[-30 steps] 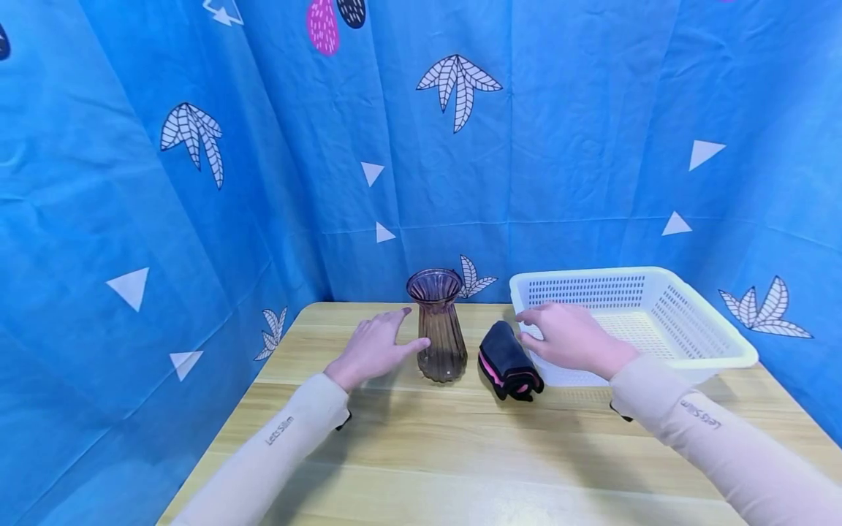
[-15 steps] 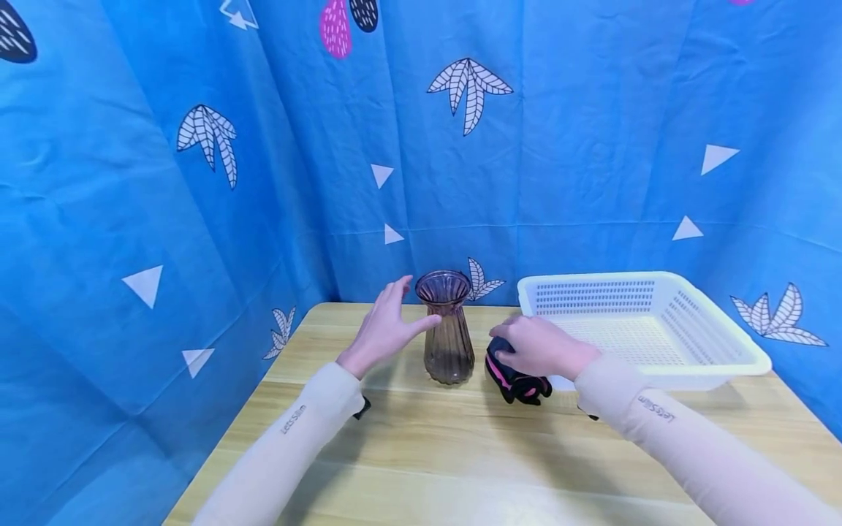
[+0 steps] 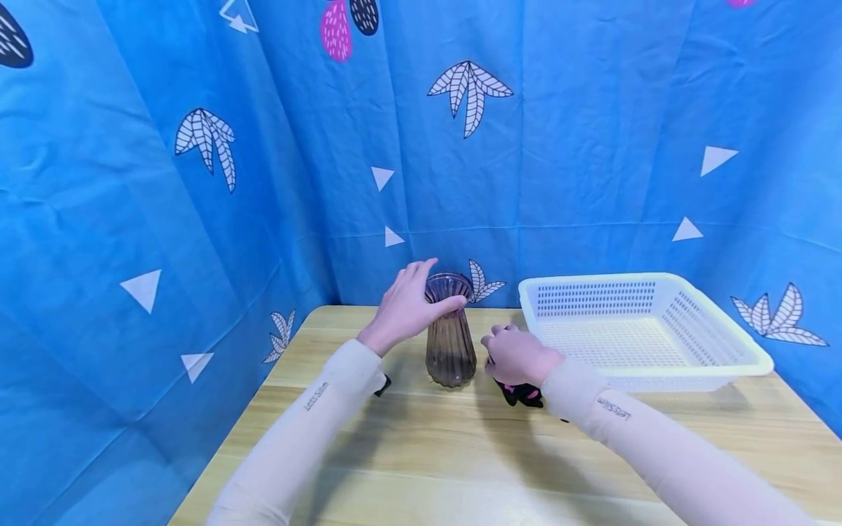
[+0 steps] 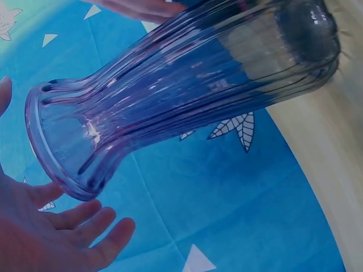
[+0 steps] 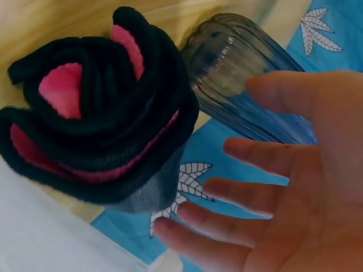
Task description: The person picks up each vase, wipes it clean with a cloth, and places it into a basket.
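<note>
My fingers on the left hand are spread and nearly straight, cupped up beside the flared mouth of the ribbed, smoky brown glass vase. In the head view my thumb lies across its neck, but the left wrist view shows the fingers standing a little off the rim, so I judge nothing is gripped there yet. My right hand hovers, fingers loosely extended, over the rolled black cloth with pink edging. In the right wrist view there is clear space between my fingers and the roll, so that hand holds nothing either.

As I judge it, the work is only at its start. Both hands have arrived at their things, but neither has closed. The vase sits on the light wooden counter at the centre of the frame. The roll lies just beside it to the right. The white perforated plastic basket at the right of the frame has nothing in it that I can see. Grasping, lifting and any placing are all left to do.

The vase stands upright, its long axis vertical and its mouth pointing to the top of the frame. The roll lies flat, its long axis running roughly from the back of the counter toward me, its spiral end facing me.
</note>
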A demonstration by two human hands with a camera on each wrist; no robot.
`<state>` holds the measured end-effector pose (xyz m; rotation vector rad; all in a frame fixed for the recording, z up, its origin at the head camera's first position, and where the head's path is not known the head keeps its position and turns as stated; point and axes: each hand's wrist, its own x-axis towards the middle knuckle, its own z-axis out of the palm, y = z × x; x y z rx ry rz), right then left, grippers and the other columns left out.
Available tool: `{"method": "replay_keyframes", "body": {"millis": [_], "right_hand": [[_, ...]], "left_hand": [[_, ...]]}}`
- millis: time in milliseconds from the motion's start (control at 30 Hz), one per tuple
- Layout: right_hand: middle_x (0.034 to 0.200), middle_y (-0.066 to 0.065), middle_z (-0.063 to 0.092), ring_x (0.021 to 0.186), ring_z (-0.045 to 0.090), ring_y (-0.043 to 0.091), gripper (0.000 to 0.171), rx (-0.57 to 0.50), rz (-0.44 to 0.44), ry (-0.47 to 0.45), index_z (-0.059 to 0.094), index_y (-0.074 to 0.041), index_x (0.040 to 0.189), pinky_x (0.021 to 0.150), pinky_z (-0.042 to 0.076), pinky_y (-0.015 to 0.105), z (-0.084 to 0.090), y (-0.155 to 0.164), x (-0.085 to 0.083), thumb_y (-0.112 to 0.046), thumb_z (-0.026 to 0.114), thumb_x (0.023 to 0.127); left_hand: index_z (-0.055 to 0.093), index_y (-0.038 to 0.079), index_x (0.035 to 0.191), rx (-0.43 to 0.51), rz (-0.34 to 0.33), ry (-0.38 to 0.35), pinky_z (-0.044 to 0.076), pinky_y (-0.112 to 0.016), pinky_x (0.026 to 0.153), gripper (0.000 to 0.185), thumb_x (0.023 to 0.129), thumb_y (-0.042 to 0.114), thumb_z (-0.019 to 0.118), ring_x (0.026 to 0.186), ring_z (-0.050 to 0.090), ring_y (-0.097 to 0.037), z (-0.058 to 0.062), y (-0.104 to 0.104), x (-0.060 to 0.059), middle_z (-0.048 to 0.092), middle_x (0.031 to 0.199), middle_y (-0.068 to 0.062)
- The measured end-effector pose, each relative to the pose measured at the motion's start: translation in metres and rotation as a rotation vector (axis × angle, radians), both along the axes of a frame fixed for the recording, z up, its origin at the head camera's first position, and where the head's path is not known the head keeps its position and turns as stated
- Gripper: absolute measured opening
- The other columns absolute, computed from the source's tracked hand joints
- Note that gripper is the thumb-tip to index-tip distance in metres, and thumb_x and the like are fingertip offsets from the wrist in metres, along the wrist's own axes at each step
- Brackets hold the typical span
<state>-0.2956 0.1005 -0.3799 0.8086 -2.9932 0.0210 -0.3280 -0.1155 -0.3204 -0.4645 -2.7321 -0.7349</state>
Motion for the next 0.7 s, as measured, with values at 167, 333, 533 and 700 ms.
{"method": "replay_keyframes", "body": {"millis": [167, 333, 533, 700], "right_hand": [[0.116, 0.02, 0.06, 0.103, 0.059, 0.043, 0.036, 0.02, -0.078, -0.092, 0.066, -0.001, 0.122, 0.086, 0.054, 0.056, -0.003, -0.007, -0.004, -0.021, 0.064, 0.092], [0.128, 0.029, 0.054, 0.102, 0.061, 0.044, 0.042, -0.026, -0.149, -0.106, 0.06, 0.003, 0.131, 0.086, 0.055, 0.055, -0.006, -0.011, -0.009, -0.016, 0.062, 0.094], [0.112, 0.028, 0.064, 0.097, 0.067, 0.039, 0.033, -0.071, -0.178, -0.053, 0.064, 0.007, 0.117, 0.076, 0.058, 0.05, -0.013, -0.012, -0.011, -0.009, 0.063, 0.088], [0.092, 0.019, 0.069, 0.086, 0.069, 0.032, 0.03, -0.043, -0.215, -0.013, 0.064, 0.003, 0.108, 0.07, 0.058, 0.047, -0.021, -0.015, -0.01, -0.015, 0.071, 0.085]], "left_hand": [[0.032, 0.026, 0.158, -0.086, -0.002, -0.024, 0.038, -0.057, 0.111, 0.106, 0.075, 0.091, 0.05, 0.143, 0.038, -0.028, 0.002, 0.007, -0.008, 0.039, 0.157, -0.004], [0.036, 0.023, 0.156, -0.153, -0.017, -0.04, 0.037, -0.054, 0.112, 0.101, 0.079, 0.088, 0.049, 0.142, 0.04, -0.029, 0.0, 0.014, -0.013, 0.042, 0.156, -0.008], [0.04, 0.022, 0.153, -0.17, -0.037, -0.047, 0.039, -0.052, 0.111, 0.09, 0.086, 0.081, 0.048, 0.139, 0.043, -0.029, -0.001, 0.018, -0.013, 0.046, 0.151, -0.008], [0.042, 0.021, 0.152, -0.173, -0.034, -0.042, 0.041, -0.051, 0.109, 0.085, 0.088, 0.076, 0.049, 0.135, 0.045, -0.027, -0.003, 0.02, -0.013, 0.047, 0.149, -0.008]]}}
